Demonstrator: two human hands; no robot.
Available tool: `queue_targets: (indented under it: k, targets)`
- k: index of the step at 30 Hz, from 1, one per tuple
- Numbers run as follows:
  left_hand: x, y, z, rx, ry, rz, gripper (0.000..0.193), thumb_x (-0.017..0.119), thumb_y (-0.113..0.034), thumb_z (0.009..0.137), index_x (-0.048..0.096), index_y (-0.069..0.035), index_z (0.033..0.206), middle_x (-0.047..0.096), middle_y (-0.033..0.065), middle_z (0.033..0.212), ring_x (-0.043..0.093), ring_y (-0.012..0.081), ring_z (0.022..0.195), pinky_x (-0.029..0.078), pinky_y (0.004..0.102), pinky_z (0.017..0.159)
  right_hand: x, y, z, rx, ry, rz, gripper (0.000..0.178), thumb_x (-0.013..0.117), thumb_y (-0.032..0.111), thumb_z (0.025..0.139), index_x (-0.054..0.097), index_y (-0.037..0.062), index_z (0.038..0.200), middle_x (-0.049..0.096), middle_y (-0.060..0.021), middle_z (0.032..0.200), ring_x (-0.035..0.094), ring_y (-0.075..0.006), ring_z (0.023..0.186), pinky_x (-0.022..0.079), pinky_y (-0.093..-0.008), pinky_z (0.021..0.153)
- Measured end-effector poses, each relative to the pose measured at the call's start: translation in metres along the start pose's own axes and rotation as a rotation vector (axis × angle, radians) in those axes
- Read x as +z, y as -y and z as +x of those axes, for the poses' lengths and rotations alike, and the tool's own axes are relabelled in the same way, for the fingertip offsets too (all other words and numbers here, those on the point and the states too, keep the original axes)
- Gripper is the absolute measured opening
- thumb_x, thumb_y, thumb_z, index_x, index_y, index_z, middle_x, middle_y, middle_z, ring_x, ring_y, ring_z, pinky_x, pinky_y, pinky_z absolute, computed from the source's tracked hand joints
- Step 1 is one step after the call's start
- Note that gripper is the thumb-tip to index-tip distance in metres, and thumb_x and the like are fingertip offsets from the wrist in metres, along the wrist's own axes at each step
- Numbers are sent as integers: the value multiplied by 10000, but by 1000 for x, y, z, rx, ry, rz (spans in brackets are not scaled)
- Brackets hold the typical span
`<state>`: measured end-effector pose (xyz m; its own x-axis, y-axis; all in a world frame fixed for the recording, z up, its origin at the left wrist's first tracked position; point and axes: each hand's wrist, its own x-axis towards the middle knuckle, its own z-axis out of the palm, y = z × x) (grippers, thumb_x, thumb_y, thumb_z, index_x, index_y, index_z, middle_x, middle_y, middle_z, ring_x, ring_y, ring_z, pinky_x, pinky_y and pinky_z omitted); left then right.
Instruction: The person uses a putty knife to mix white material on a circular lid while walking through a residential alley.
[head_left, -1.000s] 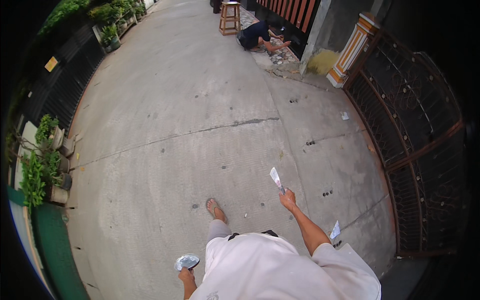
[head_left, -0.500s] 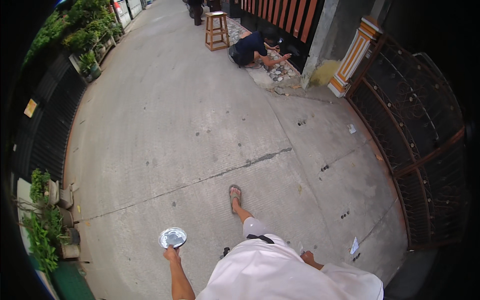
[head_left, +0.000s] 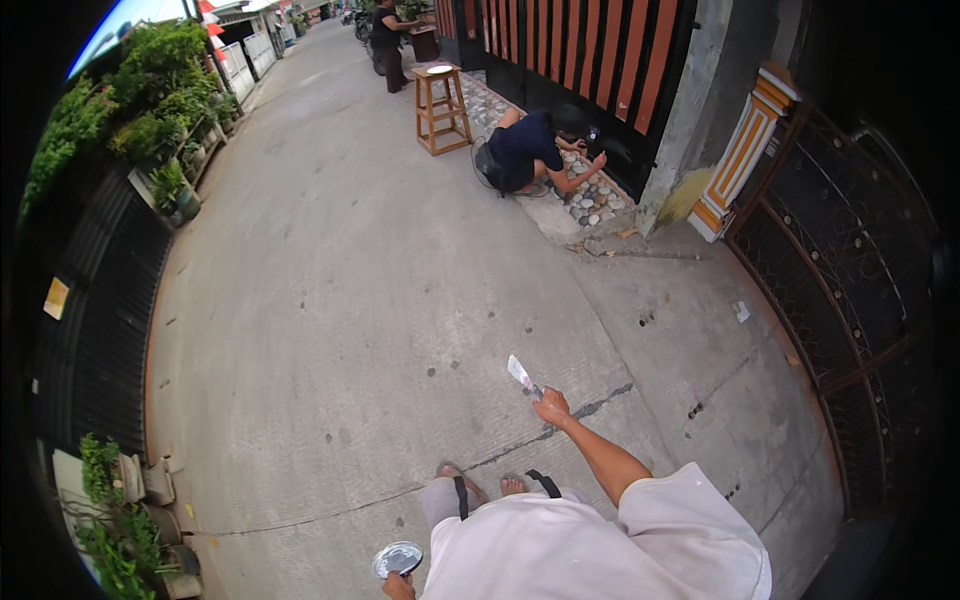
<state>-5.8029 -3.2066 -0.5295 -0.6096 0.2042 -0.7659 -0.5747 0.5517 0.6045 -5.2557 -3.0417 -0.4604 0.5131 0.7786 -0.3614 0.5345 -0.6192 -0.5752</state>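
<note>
Down at the lower edge, my left hand [head_left: 398, 588] grips a round, shiny silver plate [head_left: 399, 557] by its near rim. Greyish-white smears seem to lie on the plate, but I cannot make them out clearly. Stretched out ahead over the concrete, my right hand [head_left: 551, 406] is closed around the handle of a putty knife [head_left: 519, 372]. Its flat, whitish blade points forward and to the left, touching nothing. The two hands are well apart, the left one close to my body.
A person [head_left: 522, 150] in dark clothes crouches by a black and orange gate [head_left: 590, 50], hands near its lower panel. A wooden stool [head_left: 440, 108] bearing a white round thing stands behind. Farther off, someone [head_left: 388, 45] stands. Potted plants [head_left: 130, 530] line the left; an ironwork gate [head_left: 830, 270], the right.
My right hand has swung up and forward from beside my body, bringing the putty knife into view. My left hand and the plate have dropped nearer my body. The crouching person now appears closer.
</note>
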Motion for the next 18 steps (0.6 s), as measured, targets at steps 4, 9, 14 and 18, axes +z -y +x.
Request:
queue_targets:
  k: [4,9,14,18]
  targets:
    - [111,-44,30,-44,-22,7,308,532,-18,774,523,47,1074,590,174,1003,626,312,848,536,437,723,14,75,99,-45,-43,-19,341,596,288,784,591,-3,961,619,-237,972,583,-399,955,469,-458,806]
    - [258,-144,81,-46,20,58,301,537,-23,779,525,45,1072,591,171,1000,627,310,843,536,430,718,47,76,154,273,128,-101,334,544,188,750,594,-2,1020,598,-247,1063,567,-374,1036,458,-441,879]
    - [434,-287,119,104,171,184,304,540,-25,785,526,43,1081,591,168,1010,626,305,849,537,424,716,65,60,150,634,66,-111,343,567,188,728,618,-8,1005,605,-226,1077,578,-345,1045,468,-416,894]
    - [591,-393,128,211,396,172,376,514,-2,809,482,44,1181,570,182,1082,614,328,928,537,447,778,108,30,183,479,133,-254,356,565,188,722,612,-18,1008,608,-217,1078,590,-342,1025,481,-406,877]
